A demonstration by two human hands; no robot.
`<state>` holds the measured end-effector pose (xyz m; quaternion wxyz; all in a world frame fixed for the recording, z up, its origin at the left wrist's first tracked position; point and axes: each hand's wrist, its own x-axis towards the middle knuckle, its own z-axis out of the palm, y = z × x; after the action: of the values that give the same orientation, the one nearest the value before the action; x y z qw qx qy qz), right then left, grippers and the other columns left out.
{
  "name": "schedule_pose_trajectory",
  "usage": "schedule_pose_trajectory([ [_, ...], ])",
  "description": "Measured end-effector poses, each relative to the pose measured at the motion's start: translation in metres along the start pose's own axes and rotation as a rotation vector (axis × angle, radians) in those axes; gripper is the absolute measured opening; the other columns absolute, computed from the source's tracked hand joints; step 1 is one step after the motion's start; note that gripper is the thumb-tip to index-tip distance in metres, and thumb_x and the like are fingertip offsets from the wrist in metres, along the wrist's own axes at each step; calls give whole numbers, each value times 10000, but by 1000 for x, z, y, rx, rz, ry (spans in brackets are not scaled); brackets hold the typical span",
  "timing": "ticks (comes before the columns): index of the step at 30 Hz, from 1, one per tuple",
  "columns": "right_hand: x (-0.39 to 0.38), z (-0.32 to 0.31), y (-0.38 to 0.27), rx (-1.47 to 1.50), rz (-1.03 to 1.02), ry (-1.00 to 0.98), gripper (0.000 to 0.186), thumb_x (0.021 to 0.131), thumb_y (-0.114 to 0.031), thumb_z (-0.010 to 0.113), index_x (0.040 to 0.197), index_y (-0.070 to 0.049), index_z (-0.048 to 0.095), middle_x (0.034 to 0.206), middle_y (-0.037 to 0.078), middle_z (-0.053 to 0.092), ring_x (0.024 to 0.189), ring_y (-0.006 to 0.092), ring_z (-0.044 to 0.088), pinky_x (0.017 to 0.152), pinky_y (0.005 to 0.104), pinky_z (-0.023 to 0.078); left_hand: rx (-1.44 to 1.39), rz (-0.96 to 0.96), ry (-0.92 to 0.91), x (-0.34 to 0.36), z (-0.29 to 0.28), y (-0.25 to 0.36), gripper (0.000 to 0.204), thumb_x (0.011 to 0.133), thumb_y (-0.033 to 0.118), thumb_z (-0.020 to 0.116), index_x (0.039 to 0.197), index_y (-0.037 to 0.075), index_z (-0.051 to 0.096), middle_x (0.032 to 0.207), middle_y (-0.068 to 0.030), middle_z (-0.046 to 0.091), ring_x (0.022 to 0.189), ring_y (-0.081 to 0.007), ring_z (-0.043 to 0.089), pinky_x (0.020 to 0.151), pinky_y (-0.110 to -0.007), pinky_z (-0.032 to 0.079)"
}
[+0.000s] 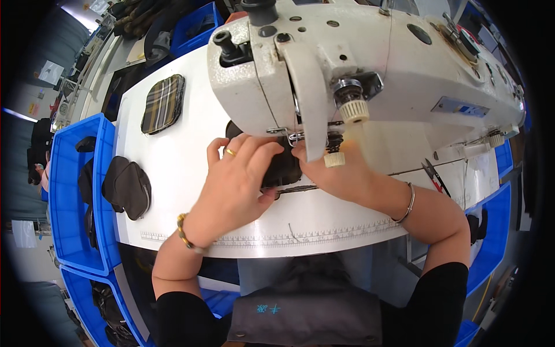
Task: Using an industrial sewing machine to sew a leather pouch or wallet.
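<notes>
A dark fabric piece (283, 166) lies under the presser foot (296, 137) of a white sewing machine (248, 87). My left hand (238, 168), with a ring on one finger, bends its fingers over the piece's left part, thumb at the near edge. From the right, my right hand (341, 173) grips the piece's edge close to the foot. The machine's thread tension knobs and head cover part of that hand, so its fingertips show only partly. The needle tip is too small to make out.
A plaid padded piece (163, 104) lies at the far left of the white table (191, 162). Black fabric pieces (127, 188) sit by its left edge, beside a blue bin (107, 196). Thread snips (435, 176) lie at the right. A printed ruler (277, 237) runs along the front.
</notes>
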<state>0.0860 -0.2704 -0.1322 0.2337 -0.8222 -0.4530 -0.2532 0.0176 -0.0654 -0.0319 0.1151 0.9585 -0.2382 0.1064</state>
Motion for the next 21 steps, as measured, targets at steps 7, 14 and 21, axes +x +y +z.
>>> schedule_pose_trajectory([
  [7, 13, -19, -2, 51, 128, 83, 90, 778, -214, 729, 826, -138, 718, 551, 52, 580, 476, 273, 590, 436, 390, 459, 278, 137, 334, 6, 24, -10, 219, 796, 88, 619, 1014, 108, 619, 1079, -14, 644, 1022, -177, 620, 950, -428, 401],
  [14, 24, -37, -11, -77, 25, 75, 158, 683, -181, 777, 739, -122, 641, 608, 28, 597, 503, 254, 599, 445, 385, 467, 219, 276, 546, 8, 37, -20, 241, 738, 136, 640, 974, 98, 662, 975, -7, 661, 900, -159, 646, 798, -325, 507],
  [21, 21, -36, -10, -139, -14, 113, 175, 694, -189, 767, 784, -112, 638, 643, 24, 604, 506, 233, 601, 426, 362, 461, 331, 234, 548, 10, 34, -17, 240, 701, 140, 643, 934, 96, 678, 905, -6, 653, 807, -168, 635, 741, -306, 506],
])
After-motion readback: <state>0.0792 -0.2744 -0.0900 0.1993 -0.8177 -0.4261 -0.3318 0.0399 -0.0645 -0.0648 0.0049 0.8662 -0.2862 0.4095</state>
